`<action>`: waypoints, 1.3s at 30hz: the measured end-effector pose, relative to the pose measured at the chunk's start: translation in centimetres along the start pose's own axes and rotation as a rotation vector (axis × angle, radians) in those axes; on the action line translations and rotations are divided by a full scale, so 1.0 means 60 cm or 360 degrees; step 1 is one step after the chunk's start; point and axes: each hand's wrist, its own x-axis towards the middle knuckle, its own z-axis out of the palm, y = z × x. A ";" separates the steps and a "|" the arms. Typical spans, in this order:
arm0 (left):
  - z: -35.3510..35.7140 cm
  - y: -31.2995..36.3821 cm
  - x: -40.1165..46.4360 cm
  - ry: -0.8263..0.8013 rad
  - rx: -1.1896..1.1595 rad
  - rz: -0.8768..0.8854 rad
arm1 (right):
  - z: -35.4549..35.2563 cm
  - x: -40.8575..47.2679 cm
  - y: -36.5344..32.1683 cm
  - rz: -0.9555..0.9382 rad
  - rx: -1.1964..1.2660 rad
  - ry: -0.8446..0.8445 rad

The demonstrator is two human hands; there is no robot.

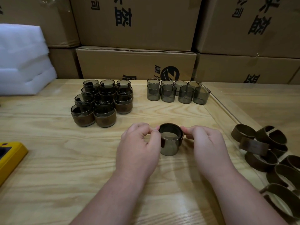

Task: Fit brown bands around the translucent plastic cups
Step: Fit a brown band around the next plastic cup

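We see one smoky translucent cup (169,147) standing on the wooden table (48,143), in the middle, close to the person. A brown band (170,125) sits around the upper part of this cup, near its rim, while the lower part of the cup is bare. The left hand (138,146) pinches the band at its left side with curled fingers, and the right hand (207,143) pinches it at the right side in the same way, so both hands are clamped on the band. The two forearms come from the bottom edge of the view.

Behind the left hand, further on the table, we see a group of banded cups (102,103), pressed close together in rows; some appear to be stacked, but we cannot tell this for sure. To the right of this group, at the far edge of the table, bare cups (177,92) stand in two short rows, touching each other or almost. On the right side of the table a heap of loose bands (267,151) lies, many overlapping each other.

At the left edge we see a part of a yellow object (9,155); we cannot tell what it is. White foam sheets (22,62) are piled at the far left, and cardboard boxes (136,62) with dark print stand stacked behind the table.
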 end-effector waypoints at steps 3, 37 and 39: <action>-0.001 0.002 -0.001 -0.0007 0.0078 -0.0012 | 0.002 0.002 -0.003 0.0064 -0.0012 -0.0001; -0.003 0.008 -0.003 -0.0075 0.0091 -0.0225 | 0.012 -0.001 -0.001 0.0241 -0.0114 -0.0054; -0.005 0.010 -0.002 -0.0048 0.0108 -0.0216 | 0.015 -0.002 0.003 0.0208 -0.0110 -0.0026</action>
